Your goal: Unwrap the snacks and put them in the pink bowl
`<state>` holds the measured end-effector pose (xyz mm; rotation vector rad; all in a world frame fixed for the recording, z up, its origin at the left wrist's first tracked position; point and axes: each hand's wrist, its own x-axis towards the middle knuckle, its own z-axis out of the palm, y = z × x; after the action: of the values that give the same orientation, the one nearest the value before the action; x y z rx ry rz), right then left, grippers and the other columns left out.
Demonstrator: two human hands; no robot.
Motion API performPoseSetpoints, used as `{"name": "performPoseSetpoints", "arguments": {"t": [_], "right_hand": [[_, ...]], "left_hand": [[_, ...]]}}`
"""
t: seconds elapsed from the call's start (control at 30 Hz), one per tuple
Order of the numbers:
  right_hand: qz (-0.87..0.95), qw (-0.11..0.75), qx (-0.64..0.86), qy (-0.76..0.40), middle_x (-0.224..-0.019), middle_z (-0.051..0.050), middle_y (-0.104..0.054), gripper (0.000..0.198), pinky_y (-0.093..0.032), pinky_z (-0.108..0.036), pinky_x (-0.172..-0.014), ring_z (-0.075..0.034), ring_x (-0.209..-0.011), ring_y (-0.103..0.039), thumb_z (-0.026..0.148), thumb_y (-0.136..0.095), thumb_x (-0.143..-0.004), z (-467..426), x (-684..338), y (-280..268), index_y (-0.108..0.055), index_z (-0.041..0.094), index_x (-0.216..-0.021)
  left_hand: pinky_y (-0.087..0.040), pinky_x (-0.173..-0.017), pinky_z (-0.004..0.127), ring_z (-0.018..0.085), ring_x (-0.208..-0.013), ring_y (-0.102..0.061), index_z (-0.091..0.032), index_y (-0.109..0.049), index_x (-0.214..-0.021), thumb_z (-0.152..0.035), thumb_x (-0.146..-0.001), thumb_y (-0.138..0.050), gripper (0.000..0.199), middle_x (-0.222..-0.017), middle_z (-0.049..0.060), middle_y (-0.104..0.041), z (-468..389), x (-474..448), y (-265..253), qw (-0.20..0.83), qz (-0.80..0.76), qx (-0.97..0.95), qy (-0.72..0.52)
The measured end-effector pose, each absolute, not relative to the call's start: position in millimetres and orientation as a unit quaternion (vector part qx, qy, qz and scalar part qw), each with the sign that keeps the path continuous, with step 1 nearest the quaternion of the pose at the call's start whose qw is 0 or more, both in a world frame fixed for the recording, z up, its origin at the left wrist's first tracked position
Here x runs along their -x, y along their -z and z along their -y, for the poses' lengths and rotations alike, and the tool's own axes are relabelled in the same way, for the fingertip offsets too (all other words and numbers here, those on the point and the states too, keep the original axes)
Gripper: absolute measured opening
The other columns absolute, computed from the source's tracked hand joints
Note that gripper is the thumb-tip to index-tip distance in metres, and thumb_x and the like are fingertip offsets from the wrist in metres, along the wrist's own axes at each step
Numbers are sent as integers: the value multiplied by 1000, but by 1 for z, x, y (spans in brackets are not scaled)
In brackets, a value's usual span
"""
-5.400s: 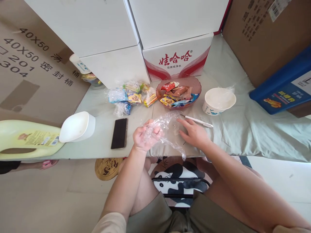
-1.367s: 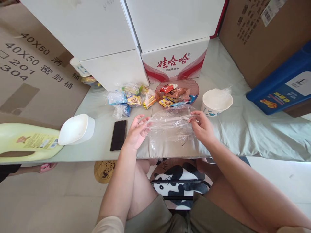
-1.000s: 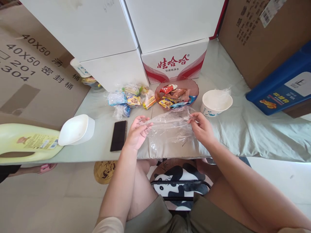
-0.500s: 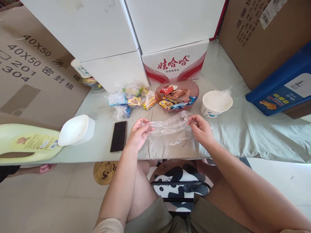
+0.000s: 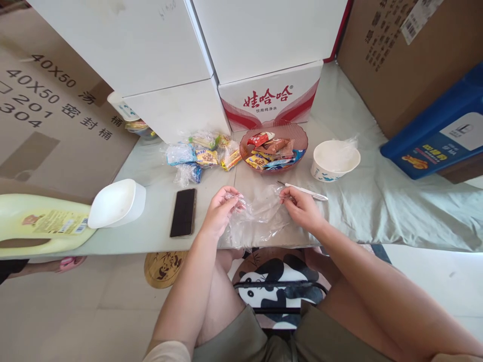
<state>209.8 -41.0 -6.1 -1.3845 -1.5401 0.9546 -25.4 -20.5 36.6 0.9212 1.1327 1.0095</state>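
Note:
A crumpled clear plastic bag stretches between my two hands above the table's front edge. My left hand pinches its left side, and my right hand grips the right side with closed fingers. Just behind the right hand lies a white pen-like tool with a dark pointed tip. Beyond the bag stands a pink translucent bowl holding wrapped snacks. To its right is a white paper bowl with clear plastic in it. More wrapped snacks lie left of the pink bowl.
A phone lies left of my hands. Farther left are a white square bowl and a yellow jug. White boxes stand at the back, with cartons on both sides. A blue container leans at right.
My hands have come closer together, the right one moving left and slightly down. The bag now hangs looser and lower, and the pen-like tool behind it has come into view.

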Motion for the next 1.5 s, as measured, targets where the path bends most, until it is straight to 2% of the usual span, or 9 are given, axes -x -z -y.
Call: {"name": "performPoseSetpoints", "arguments": {"t": [0.27, 0.5, 0.6, 0.77, 0.93, 1.07, 1.17, 1.33, 1.5], "right_hand": [[651, 380, 545, -367, -77, -2, -68, 18, -43, -28, -65, -16, -66, -57, 21, -44, -76, 42, -212, 4, -60, 21, -85], [624, 408, 561, -360, -73, -2, -66, 16, -42, -29, -63, -17, -63, -56, 25, -45, -76, 38, -216, 6, -59, 21, -82], [607, 403, 579, -365, -74, -2, -67, 15, -40, -28, -60, -16, -61, -54, 27, -45, -77, 38, -218, 6, -58, 22, -82], [581, 391, 615, -363, -81, -3, -68, 26, -41, -27, -58, -14, -59, -54, 36, -51, -79, 36, -221, 4, -62, 20, -96], [568, 386, 632, -360, -84, -4, -67, 35, -41, -27, -56, -12, -54, -51, 35, -53, -78, 35, -223, 2, -63, 18, -107], [565, 393, 639, -345, -79, -3, -66, 30, -38, -27, -54, -12, -53, -49, 35, -53, -77, 35, -225, 0, -65, 19, -99], [553, 409, 641, -341, -73, -2, -64, 26, -36, -26, -53, -13, -52, -47, 35, -53, -77, 35, -226, -1, -64, 19, -94], [530, 424, 651, -340, -70, -1, -63, 23, -33, -26, -51, -12, -51, -44, 37, -54, -77, 34, -228, -4, -63, 19, -90], [510, 439, 657, -340, -73, -2, -64, 23, -35, -26, -52, -12, -53, -45, 37, -53, -76, 34, -230, -8, -62, 19, -88]], "left_hand": [[-50, -59, 20, 9, -61, -64, -18, -55, -83, -33, -62, -82, 38, -77, -3, -65, 20, 27, -37, 639, -491, -403, -434], [-50, -56, 19, 11, -68, -69, -23, -53, -106, -27, -59, -85, 57, -106, 1, -66, 21, 34, -39, 650, -502, -435, -370], [-49, -56, 18, 8, -65, -66, -24, -52, -108, -23, -59, -83, 58, -105, 2, -65, 18, 36, -36, 607, -531, -425, -412], [-49, -56, 18, 7, -66, -65, -32, -50, -119, -19, -58, -82, 70, -124, 2, -59, 13, 40, -32, 531, -549, -394, -511], [-52, -64, 21, 9, -74, -66, -19, -68, -98, -31, -56, -86, 47, -137, 9, -58, 10, 44, -27, 521, -553, -410, -504], [-56, -81, 30, 11, -79, -68, -14, -73, -96, -32, -54, -89, 48, -145, 14, -53, 9, 48, -20, 523, -578, -460, -426], [-57, -87, 36, 14, -82, -70, -14, -75, -95, -32, -55, -90, 46, -150, 15, -48, 9, 49, -17, 506, -583, -501, -391], [-59, -88, 37, 17, -86, -71, -12, -76, -94, -33, -56, -90, 45, -151, 17, -48, 8, 52, -17, 512, -579, -526, -354], [-60, -80, 37, 14, -76, -69, -13, -75, -93, -32, -52, -91, 48, -151, 18, -48, 9, 52, -15, 526, -574, -539, -322]]}}
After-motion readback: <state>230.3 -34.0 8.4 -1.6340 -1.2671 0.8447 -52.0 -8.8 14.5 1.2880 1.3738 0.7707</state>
